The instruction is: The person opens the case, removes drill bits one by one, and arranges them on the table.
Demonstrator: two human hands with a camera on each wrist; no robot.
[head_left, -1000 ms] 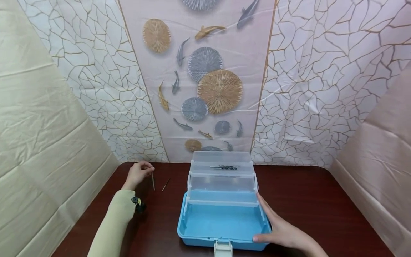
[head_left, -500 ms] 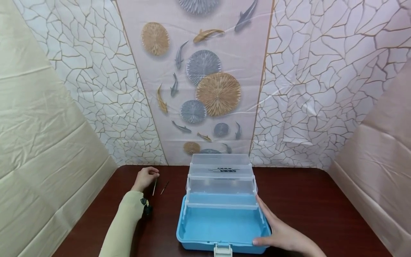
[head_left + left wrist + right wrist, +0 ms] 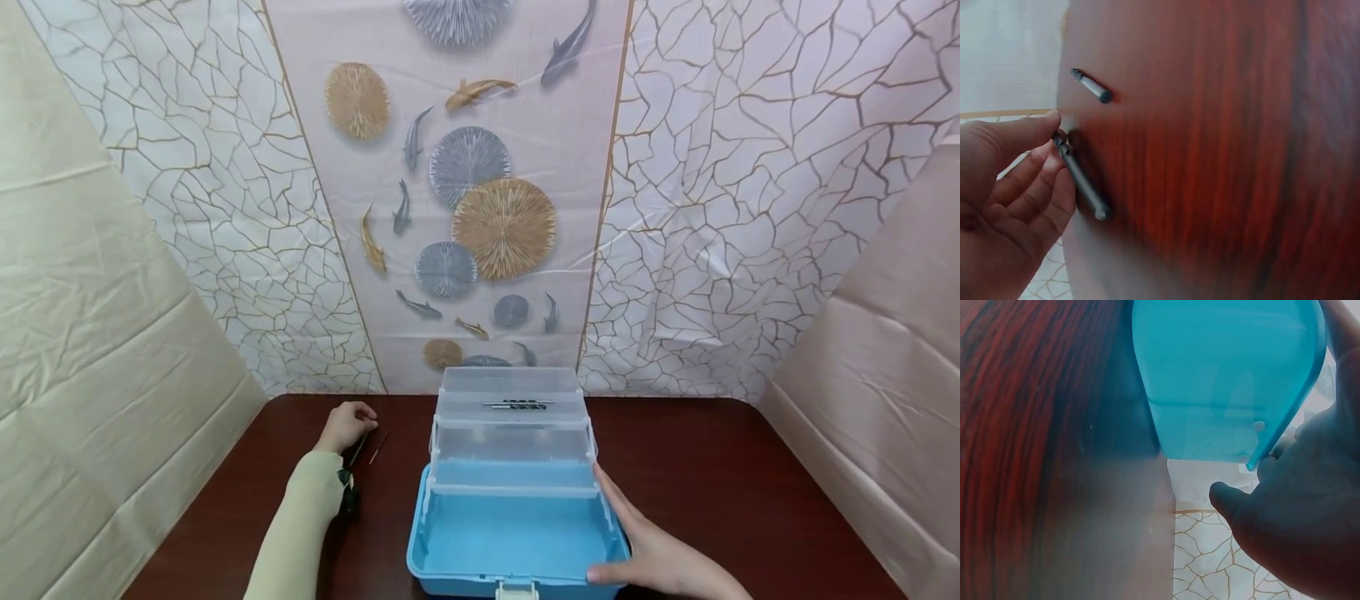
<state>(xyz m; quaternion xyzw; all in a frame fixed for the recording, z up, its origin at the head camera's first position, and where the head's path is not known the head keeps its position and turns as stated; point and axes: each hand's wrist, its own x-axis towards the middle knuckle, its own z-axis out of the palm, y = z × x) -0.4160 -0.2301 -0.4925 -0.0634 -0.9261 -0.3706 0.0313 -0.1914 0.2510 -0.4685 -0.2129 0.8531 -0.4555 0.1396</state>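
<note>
At the left back of the table, my left hand [image 3: 347, 427] pinches a dark drill bit [image 3: 1082, 178] by its fluted end between thumb and fingers. Its plain shank slants down close to the tabletop; whether it touches, I cannot tell. A smaller drill bit [image 3: 1092, 87] lies on the table beside it. In the middle stands an open blue toolbox [image 3: 517, 533] with raised clear trays [image 3: 480, 475]. Several drill bits [image 3: 519, 405] lie in the upper tray. My right hand [image 3: 648, 550] rests on the toolbox's right front corner, thumb on the rim, fingers extended along the side.
The dark red-brown table [image 3: 697, 467] extends on both sides of the toolbox. A patterned cloth wall [image 3: 510, 225] rises behind it, and plain cloth panels [image 3: 97, 333] flank it. A white latch [image 3: 516, 591] hangs at the toolbox's front.
My left hand has moved a little to the right and lowered the drill bit, which now tilts more, nearer the one on the table. My right hand stays on the toolbox. The head view has shifted slightly.
</note>
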